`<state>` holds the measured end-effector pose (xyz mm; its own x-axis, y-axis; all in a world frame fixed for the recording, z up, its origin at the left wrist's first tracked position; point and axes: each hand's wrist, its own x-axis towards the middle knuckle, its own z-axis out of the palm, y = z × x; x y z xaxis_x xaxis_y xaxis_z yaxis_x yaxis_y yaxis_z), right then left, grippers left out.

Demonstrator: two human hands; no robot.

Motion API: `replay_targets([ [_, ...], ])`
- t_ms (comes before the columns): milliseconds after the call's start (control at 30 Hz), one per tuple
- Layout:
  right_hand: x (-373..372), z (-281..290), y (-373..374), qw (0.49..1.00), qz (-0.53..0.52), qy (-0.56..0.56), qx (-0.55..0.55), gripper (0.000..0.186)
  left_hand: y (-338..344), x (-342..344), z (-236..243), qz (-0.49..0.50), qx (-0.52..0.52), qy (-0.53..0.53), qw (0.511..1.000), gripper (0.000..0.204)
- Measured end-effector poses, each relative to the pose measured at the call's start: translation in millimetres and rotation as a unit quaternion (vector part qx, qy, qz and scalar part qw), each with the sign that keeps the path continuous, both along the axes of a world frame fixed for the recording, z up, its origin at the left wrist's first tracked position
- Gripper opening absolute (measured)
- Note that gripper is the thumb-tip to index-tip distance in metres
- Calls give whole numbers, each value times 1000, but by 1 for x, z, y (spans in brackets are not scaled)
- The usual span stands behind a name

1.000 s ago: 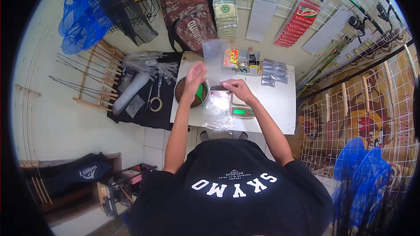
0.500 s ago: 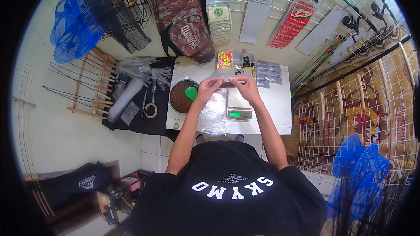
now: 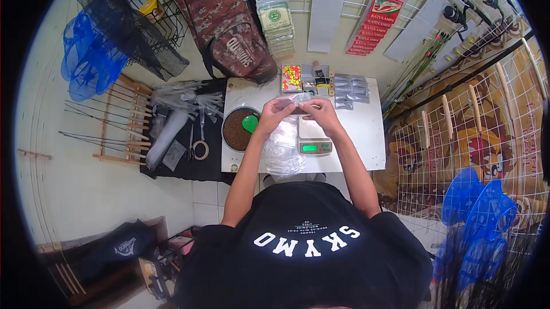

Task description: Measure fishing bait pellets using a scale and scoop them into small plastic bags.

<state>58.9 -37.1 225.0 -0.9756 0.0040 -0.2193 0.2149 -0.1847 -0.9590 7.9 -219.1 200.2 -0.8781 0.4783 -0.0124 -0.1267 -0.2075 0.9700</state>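
My left hand [image 3: 276, 115] and my right hand [image 3: 321, 116] are closed on a small clear plastic bag [image 3: 300, 97], pinching it from both sides above the table. Something brown shows low in the bag, partly hidden by my fingers. Below my right hand sits a digital scale [image 3: 315, 147] with a lit green display and a pale weighing plate. To the left of my left hand, a round bowl of brown pellets [image 3: 235, 132] holds a green scoop [image 3: 250, 124]. Between bowl and scale lies a pile of clear plastic bags [image 3: 285, 154].
Several filled packets [image 3: 350, 88] lie at the white table's [image 3: 364, 143] far right. Beside them stands a tray [image 3: 292, 89] of colourful small pieces. On the black cloth at left are a tape roll [image 3: 200, 149] and plastic bags. A camouflage bag [image 3: 240, 51] leans behind the table.
Both hands stay together on the plastic bag, with its clear upper part now raised a little more above the fingers. The whole view has shifted slightly.
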Motion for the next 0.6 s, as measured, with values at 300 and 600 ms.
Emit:
replay_targets([
  [300, -8, -4, 10, 967, -8, 171, 189, 16, 8, -8, -4, -68, -27, -22, 997, 23],
  [600, -6, -9, 9, 999, -20, -17, -41, 16, 4, -12, 10, -56, -91, -1, 994, 26],
])
